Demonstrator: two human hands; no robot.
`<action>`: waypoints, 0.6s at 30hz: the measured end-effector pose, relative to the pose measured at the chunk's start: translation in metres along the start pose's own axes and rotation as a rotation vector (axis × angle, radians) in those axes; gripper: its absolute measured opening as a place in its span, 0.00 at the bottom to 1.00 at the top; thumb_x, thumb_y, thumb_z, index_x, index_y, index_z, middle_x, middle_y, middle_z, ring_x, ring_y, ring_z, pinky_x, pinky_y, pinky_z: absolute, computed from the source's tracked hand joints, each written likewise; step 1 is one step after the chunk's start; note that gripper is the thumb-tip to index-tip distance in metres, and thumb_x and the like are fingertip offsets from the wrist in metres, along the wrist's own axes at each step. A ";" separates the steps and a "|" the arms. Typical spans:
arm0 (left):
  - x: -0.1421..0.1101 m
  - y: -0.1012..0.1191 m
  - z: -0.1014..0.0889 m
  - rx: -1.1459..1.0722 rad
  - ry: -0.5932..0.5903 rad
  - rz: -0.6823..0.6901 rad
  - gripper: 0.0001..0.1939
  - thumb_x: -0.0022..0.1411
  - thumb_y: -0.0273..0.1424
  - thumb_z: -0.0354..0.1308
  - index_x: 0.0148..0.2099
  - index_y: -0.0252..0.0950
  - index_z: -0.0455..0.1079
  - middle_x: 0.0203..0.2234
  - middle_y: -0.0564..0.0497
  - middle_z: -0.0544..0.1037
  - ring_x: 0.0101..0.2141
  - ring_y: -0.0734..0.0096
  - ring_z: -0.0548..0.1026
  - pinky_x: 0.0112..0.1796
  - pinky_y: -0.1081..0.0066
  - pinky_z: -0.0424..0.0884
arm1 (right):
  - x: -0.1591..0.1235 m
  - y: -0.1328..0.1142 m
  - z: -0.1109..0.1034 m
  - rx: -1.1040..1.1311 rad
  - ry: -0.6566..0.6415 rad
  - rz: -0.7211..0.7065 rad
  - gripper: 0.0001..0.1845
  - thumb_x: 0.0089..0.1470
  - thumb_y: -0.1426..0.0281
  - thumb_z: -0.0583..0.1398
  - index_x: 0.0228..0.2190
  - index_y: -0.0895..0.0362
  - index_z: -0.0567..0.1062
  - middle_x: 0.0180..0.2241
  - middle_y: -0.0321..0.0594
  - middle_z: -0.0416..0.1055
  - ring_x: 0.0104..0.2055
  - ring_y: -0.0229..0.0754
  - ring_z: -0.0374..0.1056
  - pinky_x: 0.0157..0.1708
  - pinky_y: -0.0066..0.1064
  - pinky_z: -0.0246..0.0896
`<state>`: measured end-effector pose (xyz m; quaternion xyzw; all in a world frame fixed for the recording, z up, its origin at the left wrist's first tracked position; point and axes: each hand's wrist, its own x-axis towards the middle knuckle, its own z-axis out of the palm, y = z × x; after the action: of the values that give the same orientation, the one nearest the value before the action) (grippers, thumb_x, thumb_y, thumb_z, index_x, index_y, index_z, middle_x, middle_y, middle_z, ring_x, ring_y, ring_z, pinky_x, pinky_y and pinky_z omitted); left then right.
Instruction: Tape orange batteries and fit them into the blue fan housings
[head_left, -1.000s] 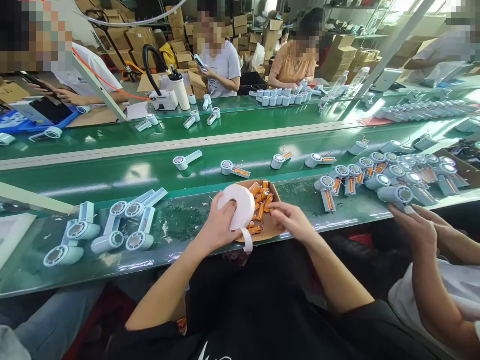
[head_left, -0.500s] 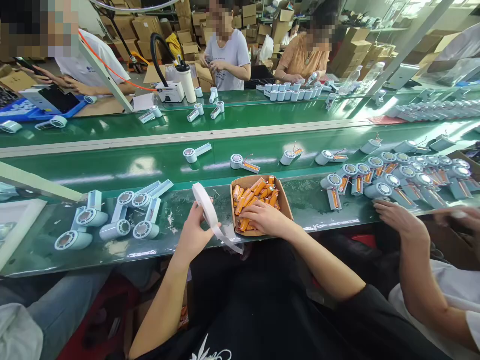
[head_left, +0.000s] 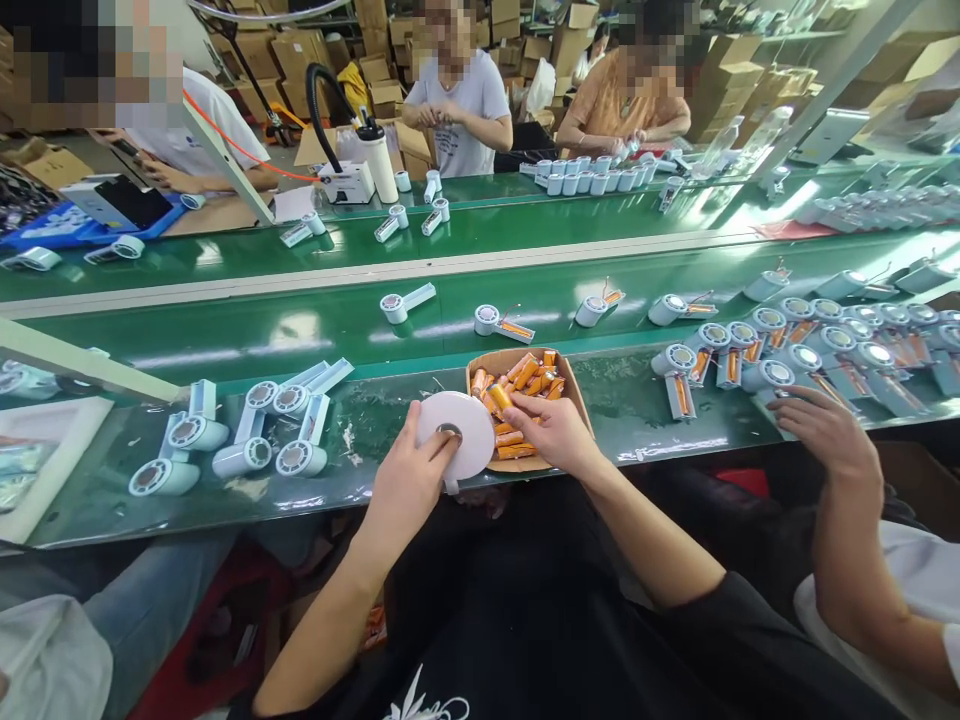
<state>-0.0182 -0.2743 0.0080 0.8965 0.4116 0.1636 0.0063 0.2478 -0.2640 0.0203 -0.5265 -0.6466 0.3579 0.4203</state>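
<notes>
My left hand grips a white roll of tape, held flat-face up with a finger in its core, just left of a small cardboard box filled with several orange batteries. My right hand is over the near part of the box, its fingers closed on an orange battery next to the roll. Both hands hover at the near edge of the green workbench.
Several white handheld fan bodies lie at my left. More fan bodies with orange batteries crowd the right, where a neighbour's hand reaches. Single fan bodies ride the green conveyor. People work across the belt.
My left hand turned the tape roll from edge-on to flat and brought it right, against the box. My right hand lifted from the battery pile with one battery, toward the roll.
</notes>
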 end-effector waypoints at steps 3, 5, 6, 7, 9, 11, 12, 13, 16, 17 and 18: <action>0.006 0.002 -0.008 0.013 -0.039 0.039 0.31 0.61 0.15 0.54 0.60 0.47 0.76 0.51 0.47 0.83 0.74 0.46 0.54 0.67 0.43 0.67 | 0.003 -0.001 -0.005 0.005 -0.181 0.065 0.19 0.63 0.55 0.63 0.32 0.57 0.84 0.26 0.36 0.79 0.32 0.44 0.76 0.38 0.34 0.74; 0.011 0.003 -0.014 0.013 -0.064 0.082 0.30 0.63 0.17 0.52 0.61 0.47 0.76 0.50 0.46 0.83 0.73 0.49 0.57 0.69 0.43 0.64 | 0.008 0.004 -0.009 0.187 -0.262 0.135 0.18 0.57 0.54 0.67 0.35 0.57 0.84 0.29 0.36 0.81 0.34 0.45 0.77 0.40 0.36 0.76; 0.014 0.002 -0.017 0.012 -0.067 0.102 0.30 0.64 0.17 0.51 0.61 0.47 0.76 0.50 0.46 0.83 0.73 0.51 0.58 0.69 0.43 0.62 | 0.011 0.008 -0.009 0.303 -0.264 0.168 0.20 0.53 0.54 0.71 0.39 0.57 0.84 0.32 0.37 0.83 0.37 0.47 0.79 0.42 0.38 0.78; 0.017 0.002 -0.019 0.012 -0.061 0.113 0.30 0.65 0.17 0.50 0.61 0.47 0.76 0.50 0.46 0.83 0.73 0.51 0.58 0.69 0.43 0.62 | 0.013 0.011 -0.007 0.412 -0.239 0.198 0.25 0.48 0.55 0.74 0.43 0.57 0.84 0.35 0.38 0.84 0.41 0.50 0.80 0.45 0.42 0.78; 0.024 0.003 -0.021 0.017 -0.018 0.102 0.30 0.65 0.17 0.49 0.61 0.46 0.76 0.50 0.45 0.83 0.72 0.50 0.59 0.69 0.42 0.62 | 0.014 0.017 0.004 0.579 -0.096 0.238 0.32 0.42 0.57 0.77 0.48 0.56 0.83 0.40 0.41 0.85 0.47 0.54 0.81 0.51 0.47 0.78; 0.028 0.008 -0.017 0.024 0.053 0.053 0.29 0.64 0.18 0.51 0.62 0.44 0.76 0.49 0.45 0.83 0.72 0.45 0.60 0.69 0.38 0.61 | 0.011 0.023 0.020 0.709 0.137 0.227 0.31 0.44 0.56 0.76 0.49 0.54 0.82 0.46 0.42 0.84 0.53 0.53 0.79 0.54 0.46 0.77; 0.028 0.011 -0.013 0.023 0.084 0.033 0.28 0.64 0.19 0.53 0.62 0.43 0.76 0.48 0.45 0.83 0.70 0.42 0.61 0.68 0.36 0.60 | 0.009 0.026 0.028 0.769 0.252 0.208 0.28 0.47 0.55 0.75 0.49 0.52 0.82 0.48 0.42 0.84 0.55 0.52 0.78 0.55 0.44 0.77; 0.027 0.016 -0.008 0.017 0.105 0.023 0.27 0.64 0.20 0.54 0.63 0.41 0.76 0.47 0.44 0.83 0.69 0.40 0.63 0.68 0.34 0.60 | 0.007 0.030 0.033 0.820 0.344 0.192 0.26 0.50 0.54 0.73 0.48 0.51 0.81 0.50 0.41 0.83 0.56 0.50 0.78 0.55 0.41 0.78; 0.016 0.036 0.010 -0.044 0.109 0.085 0.24 0.64 0.24 0.59 0.62 0.36 0.76 0.44 0.43 0.84 0.67 0.37 0.66 0.67 0.34 0.63 | 0.010 0.041 0.021 0.900 0.485 0.166 0.19 0.53 0.58 0.73 0.44 0.51 0.81 0.47 0.40 0.83 0.51 0.45 0.80 0.50 0.34 0.80; 0.013 0.042 0.015 -0.081 0.089 0.133 0.25 0.63 0.24 0.60 0.62 0.36 0.76 0.45 0.42 0.84 0.67 0.37 0.66 0.66 0.35 0.64 | 0.016 0.045 0.009 0.906 0.540 0.139 0.16 0.52 0.61 0.73 0.42 0.51 0.81 0.45 0.39 0.83 0.49 0.43 0.80 0.49 0.32 0.80; 0.012 0.047 0.020 -0.123 0.060 0.178 0.26 0.63 0.24 0.60 0.62 0.37 0.76 0.47 0.42 0.83 0.68 0.38 0.65 0.66 0.36 0.66 | 0.023 0.048 -0.007 0.907 0.607 0.100 0.14 0.52 0.62 0.73 0.40 0.50 0.80 0.44 0.38 0.83 0.48 0.42 0.80 0.49 0.31 0.79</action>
<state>0.0298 -0.2937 0.0000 0.9221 0.3198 0.2151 0.0345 0.2699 -0.2325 -0.0165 -0.4022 -0.2514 0.4524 0.7552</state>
